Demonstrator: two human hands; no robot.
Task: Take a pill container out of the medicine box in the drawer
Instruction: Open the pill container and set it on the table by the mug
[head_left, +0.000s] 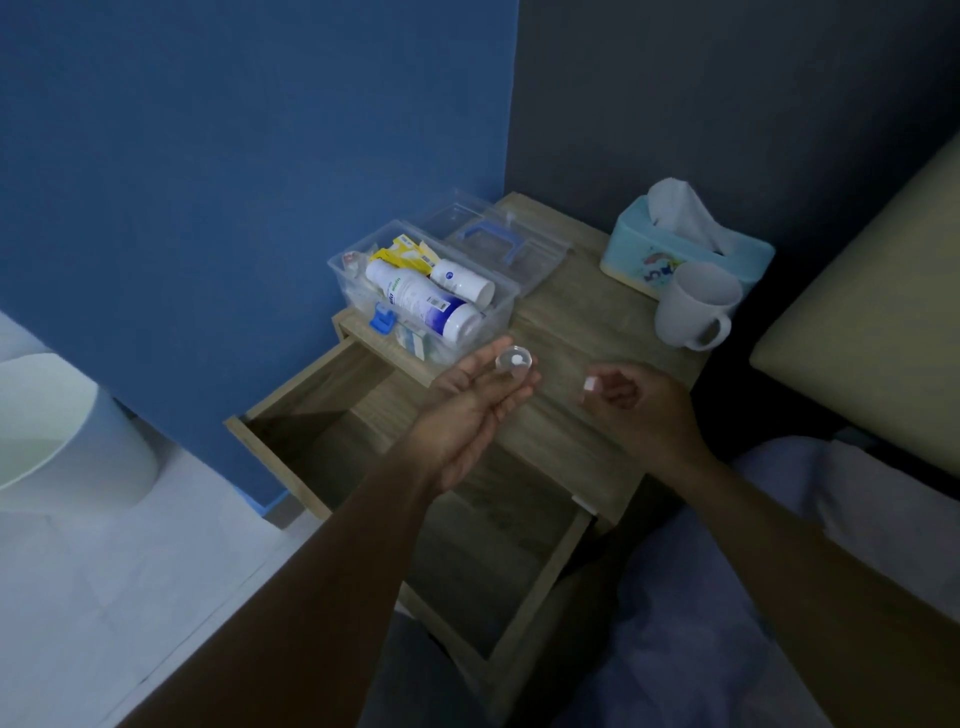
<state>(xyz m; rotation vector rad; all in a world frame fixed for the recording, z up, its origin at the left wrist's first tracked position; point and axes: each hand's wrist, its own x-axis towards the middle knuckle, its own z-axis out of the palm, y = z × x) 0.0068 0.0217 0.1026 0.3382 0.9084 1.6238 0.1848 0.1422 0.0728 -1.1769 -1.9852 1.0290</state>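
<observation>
Clear container (505, 365), 1 pill (517, 359) inside, is lying level on the flat, open left hand (467, 410) (presumably against spills) while the right hand (634, 400) is pinching a white bit (591, 385).

Head-worn view, down over drawer (311, 389)

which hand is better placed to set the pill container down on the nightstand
Left. The pill container lies on the outstretched fingers of the left hand, close to the nightstand top. The right hand pinches a small white item, so its grip is taken.
</observation>
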